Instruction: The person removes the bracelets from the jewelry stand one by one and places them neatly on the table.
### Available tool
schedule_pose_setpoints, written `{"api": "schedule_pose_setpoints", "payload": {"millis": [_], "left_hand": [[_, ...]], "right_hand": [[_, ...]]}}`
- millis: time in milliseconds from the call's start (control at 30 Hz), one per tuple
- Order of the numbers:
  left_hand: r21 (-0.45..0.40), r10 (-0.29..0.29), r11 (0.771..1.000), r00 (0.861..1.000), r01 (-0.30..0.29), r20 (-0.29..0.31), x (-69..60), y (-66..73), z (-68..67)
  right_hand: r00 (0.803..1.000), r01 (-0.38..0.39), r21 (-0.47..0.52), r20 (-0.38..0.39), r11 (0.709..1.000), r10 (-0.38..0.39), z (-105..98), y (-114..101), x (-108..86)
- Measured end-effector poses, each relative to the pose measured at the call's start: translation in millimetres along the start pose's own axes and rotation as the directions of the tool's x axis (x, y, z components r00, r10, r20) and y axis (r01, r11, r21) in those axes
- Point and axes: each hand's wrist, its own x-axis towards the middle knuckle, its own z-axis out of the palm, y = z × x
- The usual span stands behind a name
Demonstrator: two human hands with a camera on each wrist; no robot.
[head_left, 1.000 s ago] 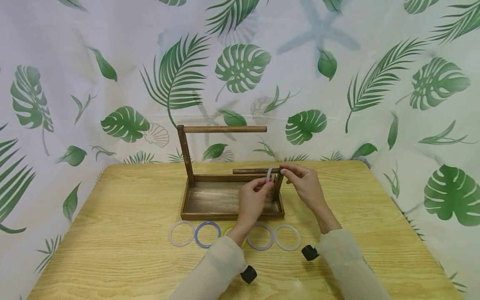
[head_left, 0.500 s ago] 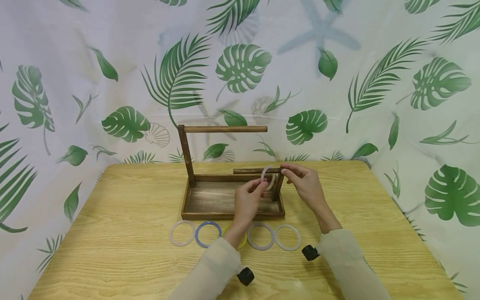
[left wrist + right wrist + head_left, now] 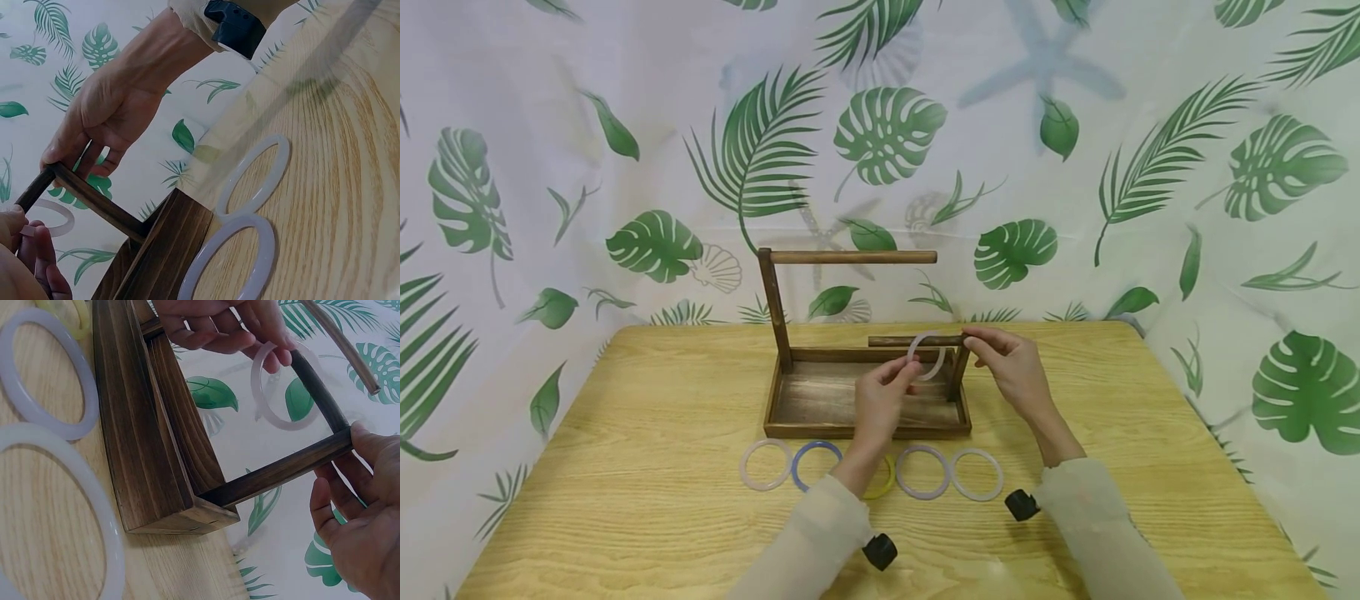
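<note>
My left hand [image 3: 878, 404] pinches a pale pink bangle [image 3: 255, 384] between thumb and fingers. The bangle hangs tilted around the lower bar [image 3: 887, 342] of a dark wooden stand, near the bar's middle. At the bar's right end, my right hand [image 3: 1013, 371] holds the corner where it meets the short post [image 3: 958, 377], thumb and fingertips pinching the wood. The stand's upper bar [image 3: 853, 257] is bare and rises from a taller post [image 3: 774, 308] on the left. Both posts stand in a shallow wooden tray [image 3: 827, 432].
In a row before the tray lie a pale pink bangle [image 3: 742, 465], a blue bangle [image 3: 817, 444], a partly hidden yellow bangle [image 3: 891, 479], a lilac bangle [image 3: 922, 497] and a white bangle [image 3: 977, 498]. A leaf-patterned cloth [image 3: 925, 142] hangs behind the wooden table [image 3: 647, 400].
My left hand has slid the bangle left along the lower bar, away from the short post, and the bangle has turned to face the head view more. The right hand stays at the corner.
</note>
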Motion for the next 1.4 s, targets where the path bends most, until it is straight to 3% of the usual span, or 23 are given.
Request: {"api": "schedule_pose_setpoints", "payload": {"millis": [167, 533, 667, 767, 967, 1200, 1400], "left_hand": [[0.006, -0.006, 1.0, 1.0, 0.006, -0.011, 0.8, 1.5, -6.7], [0.013, -0.084, 0.996, 0.995, 0.085, -0.06, 2.1, 4.6, -22.7], [0.027, -0.096, 0.995, 0.993, 0.098, -0.074, -3.9, 19.6, -25.6], [0.049, -0.079, 0.995, 0.994, 0.083, -0.077, -10.3, 30.0, -29.2], [0.077, -0.05, 0.995, 0.995, 0.057, -0.081, -3.1, 13.1, -40.3], [0.138, -0.039, 0.989, 0.994, 0.053, -0.101, -4.8, 15.4, -47.1], [0.212, -0.019, 0.977, 0.996, 0.036, -0.083, -5.6, 21.9, -55.3]], "right_hand": [[1.0, 0.005, -0.002, -0.004, 1.0, -0.005, 0, 3, 1.2], [1.0, 0.003, 0.006, 0.005, 1.0, -0.003, -1, 4, 1.8], [1.0, 0.004, 0.005, 0.006, 1.0, -0.004, -1, 4, 1.7], [1.0, 0.009, 0.002, 0.009, 1.0, -0.009, -1, 4, 1.5], [1.0, 0.018, 0.012, 0.01, 1.0, -0.018, -1, 5, 1.3], [1.0, 0.017, 0.032, 0.005, 0.999, -0.017, -1, 7, 1.4], [1.0, 0.022, 0.021, 0.008, 1.0, -0.022, -1, 5, 1.4]]}}
